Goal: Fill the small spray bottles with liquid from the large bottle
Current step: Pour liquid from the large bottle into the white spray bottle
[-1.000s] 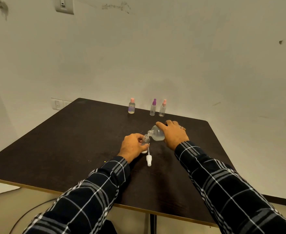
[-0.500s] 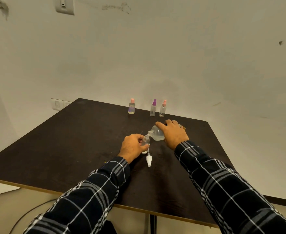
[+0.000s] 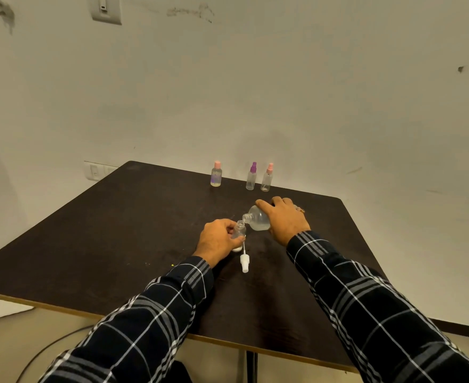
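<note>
Nearest the viewer, two dark plaid sleeves, left (image 3: 145, 322) and right (image 3: 366, 308), reach forward over the near edge of a dark counter (image 3: 103, 244). On the floor at lower left lie a dark cable (image 3: 48, 352) and a white sheet (image 3: 6, 309).

Just beyond the left cuff, a white spray head (image 3: 245, 262) with its thin dip tube lies flat on the counter, detached, the tube pointing away from the viewer.

The left hand (image 3: 218, 240) holds a small clear bottle (image 3: 239, 230) upright on the counter, fingers and thumb curled round its body; the neck is open. A small white object (image 3: 236, 248) shows under this hand; what it is cannot be told.

To the right and slightly farther, the right hand (image 3: 284, 219) grips the large bottle (image 3: 258, 221) from above, fingers (image 3: 263, 207) curled over its shoulder. The large bottle is tilted to the left, its open mouth at the rim of the small bottle's neck. A ring (image 3: 302, 210) shows on this hand.

Near the far edge of the counter stand three capped bottles, upright and apart: a pink-capped bottle (image 3: 216, 175) with a purple label at left, then a purple-topped bottle (image 3: 251, 176), and just beside it a pink-topped bottle (image 3: 267, 178).

Behind rises a marked pale wall with a socket plate (image 3: 96, 171) at counter level and a switch plate (image 3: 106, 9) high up.
</note>
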